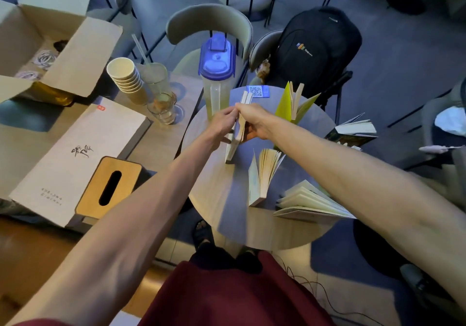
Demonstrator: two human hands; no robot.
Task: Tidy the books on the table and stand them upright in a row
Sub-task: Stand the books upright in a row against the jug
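Step in hand: starting the row. Both hands, left hand point(222, 124) and right hand point(253, 124), are closed together on a pair of thin cream-edged books point(233, 146), one hand on each side. The pair stands on end at the far left of the round grey wood-grain counter point(222, 194), just beside the clear plastic pitcher with a blue lid point(216, 73).

Still loose:
- yellow-covered book point(283, 106), far right, upright but fanned open
- cream paperback point(262, 174), centre, upright and fanned
- pale splayed book point(310, 202), near right, lying down
- dark-covered open book point(353, 131), at the right edge

Judgement: early in the task. Next, square the pair so it stands unaided. Then close a fanned book and butt it against the pair. A thin pair may topple once it is released.
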